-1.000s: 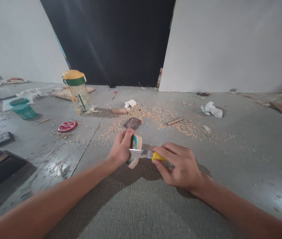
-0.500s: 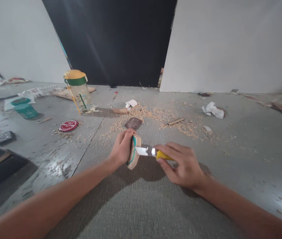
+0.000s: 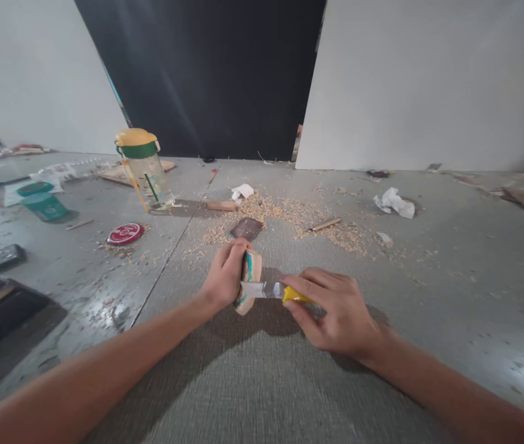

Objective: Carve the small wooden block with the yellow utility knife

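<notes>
My left hand (image 3: pixel 227 274) is closed around a small pale wooden block (image 3: pixel 255 266) with a teal-marked face, held on edge just above the floor. In my right hand (image 3: pixel 331 308) is a yellow-handled utility knife (image 3: pixel 296 294), its blade pointing left. The blade lies across the block's face, close to my left fingers. Whether its edge cuts into the wood I cannot tell. Beyond my left hand, a flat brown piece (image 3: pixel 246 229) rests among wood shavings (image 3: pixel 285 209).
A water bottle (image 3: pixel 144 169) with a yellow lid stands back left. Nearby are a red round tin (image 3: pixel 125 234), a teal container (image 3: pixel 45 206) and a dark block (image 3: pixel 5 257). A slim wooden-handled tool (image 3: pixel 325 224) and crumpled tissue (image 3: pixel 395 202) lie to the right. Panels rise behind.
The knife has moved slightly left and toward me, so its blade now reaches farther across the block's face. My left hand keeps its hold with little movement.
</notes>
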Action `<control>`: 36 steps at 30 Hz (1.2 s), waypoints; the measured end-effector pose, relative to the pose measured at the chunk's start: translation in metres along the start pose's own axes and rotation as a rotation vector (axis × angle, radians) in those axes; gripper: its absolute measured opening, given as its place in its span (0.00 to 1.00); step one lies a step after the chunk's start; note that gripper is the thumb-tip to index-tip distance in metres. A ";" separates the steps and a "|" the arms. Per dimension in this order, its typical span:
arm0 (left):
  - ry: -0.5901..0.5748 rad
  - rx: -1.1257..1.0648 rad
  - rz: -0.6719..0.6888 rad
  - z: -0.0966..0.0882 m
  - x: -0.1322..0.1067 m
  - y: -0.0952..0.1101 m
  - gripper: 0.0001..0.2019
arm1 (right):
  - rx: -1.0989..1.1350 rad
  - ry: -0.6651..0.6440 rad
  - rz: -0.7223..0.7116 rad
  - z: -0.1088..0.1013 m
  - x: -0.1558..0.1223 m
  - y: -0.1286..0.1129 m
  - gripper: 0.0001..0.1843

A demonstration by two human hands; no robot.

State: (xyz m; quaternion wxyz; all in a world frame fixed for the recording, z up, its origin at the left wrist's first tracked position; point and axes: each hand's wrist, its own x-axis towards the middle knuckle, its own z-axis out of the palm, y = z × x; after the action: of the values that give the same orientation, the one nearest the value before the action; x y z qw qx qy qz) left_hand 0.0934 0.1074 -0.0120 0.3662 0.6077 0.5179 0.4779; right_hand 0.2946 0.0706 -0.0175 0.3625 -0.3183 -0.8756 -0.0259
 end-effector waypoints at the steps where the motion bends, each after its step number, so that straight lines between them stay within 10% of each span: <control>1: 0.000 -0.005 -0.005 0.000 0.000 -0.001 0.14 | -0.007 0.009 -0.006 0.000 0.001 0.000 0.12; 13: -0.004 -0.135 -0.131 0.001 0.006 -0.018 0.15 | -0.067 0.208 0.086 -0.003 -0.001 0.034 0.11; 22: 0.036 -0.044 -0.012 0.001 0.004 -0.014 0.15 | 0.090 -0.052 0.055 0.002 -0.001 0.002 0.14; 36: 0.020 0.056 -0.105 -0.001 0.002 0.005 0.13 | -0.058 -0.015 -0.002 0.002 0.000 -0.005 0.11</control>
State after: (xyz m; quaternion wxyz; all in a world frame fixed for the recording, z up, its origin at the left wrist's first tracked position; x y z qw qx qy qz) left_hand 0.0940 0.1082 -0.0069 0.3683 0.5848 0.5659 0.4496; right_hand 0.2902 0.0669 -0.0176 0.3464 -0.3281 -0.8774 -0.0495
